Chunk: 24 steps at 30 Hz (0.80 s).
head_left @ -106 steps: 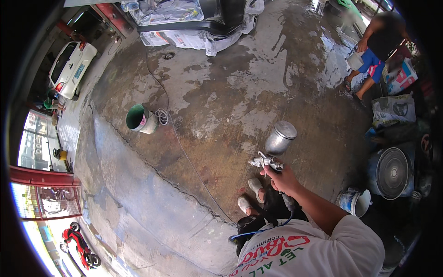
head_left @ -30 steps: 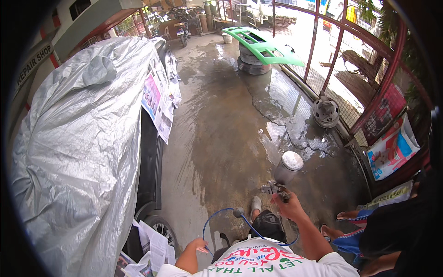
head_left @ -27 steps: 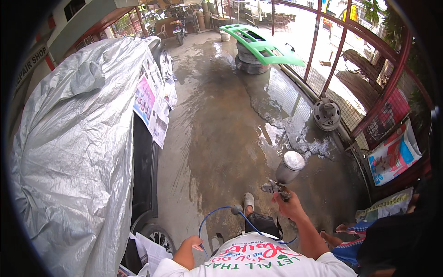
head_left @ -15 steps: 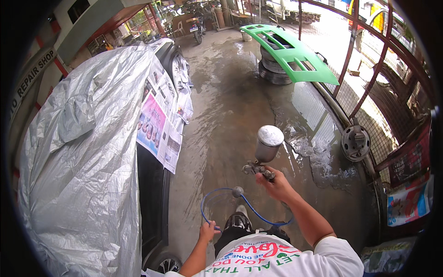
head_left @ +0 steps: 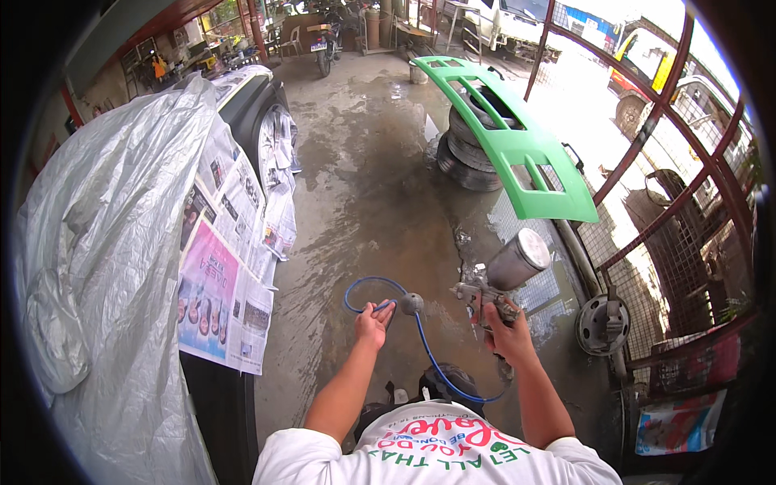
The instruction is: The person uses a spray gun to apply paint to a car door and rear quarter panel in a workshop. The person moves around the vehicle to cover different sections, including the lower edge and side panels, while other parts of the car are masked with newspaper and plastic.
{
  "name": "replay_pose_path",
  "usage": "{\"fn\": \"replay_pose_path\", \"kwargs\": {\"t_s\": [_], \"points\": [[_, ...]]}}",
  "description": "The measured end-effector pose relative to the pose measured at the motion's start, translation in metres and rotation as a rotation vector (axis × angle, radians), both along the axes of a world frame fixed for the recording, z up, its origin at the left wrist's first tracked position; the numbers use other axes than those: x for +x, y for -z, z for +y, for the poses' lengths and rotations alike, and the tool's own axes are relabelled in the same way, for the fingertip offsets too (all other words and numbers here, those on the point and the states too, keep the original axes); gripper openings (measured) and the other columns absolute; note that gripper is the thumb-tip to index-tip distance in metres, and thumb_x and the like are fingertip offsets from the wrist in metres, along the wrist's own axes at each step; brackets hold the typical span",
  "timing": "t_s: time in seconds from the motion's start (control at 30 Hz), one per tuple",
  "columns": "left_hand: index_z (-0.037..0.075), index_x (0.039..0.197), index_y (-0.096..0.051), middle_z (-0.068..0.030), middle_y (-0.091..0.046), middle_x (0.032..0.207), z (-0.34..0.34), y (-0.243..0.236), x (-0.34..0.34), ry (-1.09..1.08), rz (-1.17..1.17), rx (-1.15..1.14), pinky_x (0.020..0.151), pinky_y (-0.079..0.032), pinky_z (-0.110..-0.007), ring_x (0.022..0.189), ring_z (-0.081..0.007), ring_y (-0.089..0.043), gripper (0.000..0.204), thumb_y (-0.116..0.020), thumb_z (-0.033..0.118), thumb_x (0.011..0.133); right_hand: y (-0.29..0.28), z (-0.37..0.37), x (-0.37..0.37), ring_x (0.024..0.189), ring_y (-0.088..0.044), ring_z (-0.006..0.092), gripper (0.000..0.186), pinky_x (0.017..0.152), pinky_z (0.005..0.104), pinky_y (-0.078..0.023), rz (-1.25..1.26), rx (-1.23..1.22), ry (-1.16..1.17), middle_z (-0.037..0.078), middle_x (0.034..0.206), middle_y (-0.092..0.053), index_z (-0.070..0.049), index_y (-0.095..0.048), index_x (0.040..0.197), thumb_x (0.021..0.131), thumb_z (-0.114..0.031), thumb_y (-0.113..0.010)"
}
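My right hand (head_left: 505, 330) is closed round the handle of a metal spray gun (head_left: 482, 296). The gun's lidded grey cup (head_left: 520, 259) sits on top and leans to the right, just below the near end of a green car bumper (head_left: 556, 207). A thin blue air hose (head_left: 428, 354) hangs in a curve from the gun's side toward my left. Fingers of my left hand (head_left: 372, 325) pinch this hose, beside a round grey ball-like piece (head_left: 411, 303) on it. The bumper rests across stacked tires (head_left: 467, 168), apart from the gun.
On the left stands a car under a silver cover (head_left: 105, 267), with newspaper sheets (head_left: 212, 299) along its side. A wire-mesh fence with red posts (head_left: 647, 133) runs down the right. A wheel rim (head_left: 602, 327) leans there. The concrete floor (head_left: 347, 202) is wet in patches.
I have come nearer to the green bumper, which appears larger and lower. The spray gun has shifted right, its cup now tilted more. My left hand has risen, carrying the hose forward.
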<state>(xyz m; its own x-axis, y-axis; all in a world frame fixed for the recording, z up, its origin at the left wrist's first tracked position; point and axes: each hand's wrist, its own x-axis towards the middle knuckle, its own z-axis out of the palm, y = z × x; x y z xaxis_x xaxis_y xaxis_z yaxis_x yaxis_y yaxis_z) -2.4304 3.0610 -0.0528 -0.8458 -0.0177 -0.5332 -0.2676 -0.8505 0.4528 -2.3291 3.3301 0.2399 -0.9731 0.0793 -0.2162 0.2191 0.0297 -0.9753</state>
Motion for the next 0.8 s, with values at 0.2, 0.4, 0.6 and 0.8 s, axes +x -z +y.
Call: {"fn": "replay_pose_path", "kwargs": {"t_s": [0.2, 0.4, 0.6, 0.8], "points": [[0.007, 0.102, -0.052, -0.0302, -0.065, 0.125, 0.043, 0.005, -0.225, 0.07, -0.031, -0.054, 0.107, -0.049, -0.056, 0.116, -0.0468, -0.066, 0.021, -0.044, 0.025, 0.109, 0.039, 0.042, -0.198, 0.045, -0.047, 0.0072, 0.026, 0.039, 0.0227, -0.037, -0.006, -0.039, 0.197, 0.005, 0.088, -0.069, -0.004, -0.063, 0.116, 0.108, -0.027, -0.055], [0.009, 0.098, -0.053, -0.0224, -0.071, 0.099, 0.069, -0.033, -0.412, 0.086, 0.031, -0.075, 0.089, -0.058, -0.05, 0.093, -0.044, -0.073, 0.023, -0.049, 0.029, 0.108, 0.035, 0.053, -0.462, 0.043, -0.046, 0.0066, 0.029, 0.038, 0.0229, -0.035, 0.067, 0.039, 0.029, 0.005, 0.086, -0.068, -0.005, -0.063, 0.117, 0.108, -0.031, -0.055], [0.013, 0.094, -0.055, -0.0061, -0.064, 0.073, 0.017, -0.065, -0.598, -0.326, -0.102, -0.032, 0.066, -0.057, -0.037, 0.045, -0.0131, -0.053, 0.026, -0.05, 0.035, 0.108, -0.013, -0.007, -0.711, 0.043, -0.046, 0.0057, 0.03, 0.038, 0.0224, -0.034, 0.121, 0.032, -0.183, 0.003, 0.085, -0.068, -0.006, -0.062, 0.118, 0.108, -0.034, -0.054], [0.014, 0.09, -0.056, -0.006, -0.063, 0.071, -0.012, -0.092, -0.841, -0.421, 0.091, 0.236, 0.07, -0.057, -0.037, 0.04, -0.0099, -0.038, 0.03, -0.051, 0.038, 0.108, -0.013, -0.089, -0.947, 0.042, -0.046, 0.0064, 0.031, 0.038, 0.0221, -0.034, 0.238, 0.064, -0.312, 0.005, 0.086, -0.068, -0.004, -0.061, 0.109, 0.108, -0.034, -0.053]]}}
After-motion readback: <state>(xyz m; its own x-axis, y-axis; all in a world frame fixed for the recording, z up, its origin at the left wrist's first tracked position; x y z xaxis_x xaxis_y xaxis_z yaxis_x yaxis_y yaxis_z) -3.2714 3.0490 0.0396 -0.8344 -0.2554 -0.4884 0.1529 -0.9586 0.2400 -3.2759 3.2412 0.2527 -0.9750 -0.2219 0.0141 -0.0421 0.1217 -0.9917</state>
